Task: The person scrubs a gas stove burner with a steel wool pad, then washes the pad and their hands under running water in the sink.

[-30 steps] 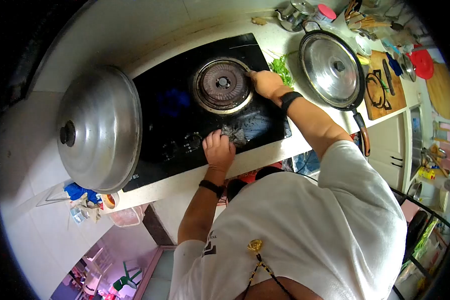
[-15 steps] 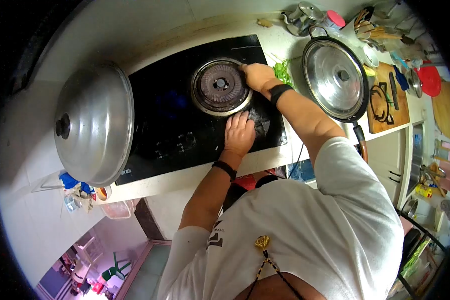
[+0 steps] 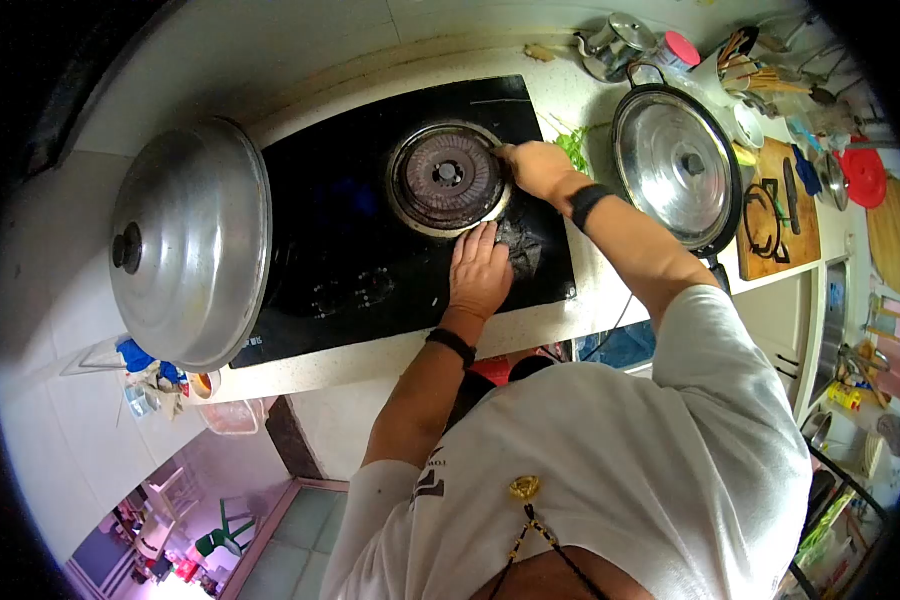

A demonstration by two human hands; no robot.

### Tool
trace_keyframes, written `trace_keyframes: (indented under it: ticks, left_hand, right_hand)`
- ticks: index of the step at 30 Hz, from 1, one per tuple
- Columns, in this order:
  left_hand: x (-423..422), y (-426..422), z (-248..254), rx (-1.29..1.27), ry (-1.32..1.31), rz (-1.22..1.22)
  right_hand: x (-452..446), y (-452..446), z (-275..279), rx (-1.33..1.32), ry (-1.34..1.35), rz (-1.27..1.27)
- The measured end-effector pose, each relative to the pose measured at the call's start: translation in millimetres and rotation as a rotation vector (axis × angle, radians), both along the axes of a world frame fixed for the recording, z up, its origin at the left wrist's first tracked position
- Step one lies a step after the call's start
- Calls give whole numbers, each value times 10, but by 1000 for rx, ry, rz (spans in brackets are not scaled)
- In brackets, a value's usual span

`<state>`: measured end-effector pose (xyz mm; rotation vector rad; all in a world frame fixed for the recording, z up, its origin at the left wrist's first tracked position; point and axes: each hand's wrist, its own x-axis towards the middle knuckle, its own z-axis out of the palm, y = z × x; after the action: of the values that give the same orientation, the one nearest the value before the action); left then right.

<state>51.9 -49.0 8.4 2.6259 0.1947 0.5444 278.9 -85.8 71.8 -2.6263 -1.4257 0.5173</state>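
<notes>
A round gas burner (image 3: 448, 176) with a metal ring (image 3: 406, 213) around it is set in a black glass cooktop (image 3: 320, 215). My left hand (image 3: 481, 270) lies flat on the glass with fingers stretched out, its fingertips at the ring's near edge. At the right side of the ring is my right hand (image 3: 542, 169), its fingers curled and pinched together against the rim. Whatever may be between those fingers is hidden. Some dark smudges mark the glass between the two hands.
A large domed lid (image 3: 190, 245) leans at the cooktop's left end. To the right sits a lidded pan (image 3: 673, 165), with green leaves (image 3: 573, 148) beside it. Further right, a cutting board (image 3: 770, 262) holds a black pot stand (image 3: 760, 222) and a knife (image 3: 790, 195). A kettle (image 3: 610, 50) stands behind.
My right hand has shifted slightly right and nearer to me along the ring's rim. The left hand stays almost in place. The whole view has moved a little.
</notes>
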Motion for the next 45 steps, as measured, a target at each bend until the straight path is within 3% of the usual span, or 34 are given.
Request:
trace_keyframes:
  ticks: [6,11,17,18,21,27,29,36,45]
  left_hand:
    - [48,23,44,-11,-2,19]
    - [36,18,14,-26,-4,14]
    - [-11,15,25,-27,34,17]
    - [-4,18,9,-40,23,11]
    - [19,35,8,-42,-11,20]
    - [-13,17,-24,8,-8,55]
    - [-18,14,-36,-12,-20,47]
    - [-28,27,15,-33,-22,46]
    - [2,31,38,-49,-33,54]
  right_hand:
    - [129,377,-130,76,-30,2]
    - [256,190,-113,49,27,27]
    - [451,556,-318,153,26,178]
    - [533,445,-336,264,66,236]
    - [653,443,-151,75,69,286]
    - [781,957,-415,199,74,475]
    - [911,817,-292,52,79,504]
    - [798,1180,-412,78,121,483]
    - [-209,-73,133,-193,-97,51]
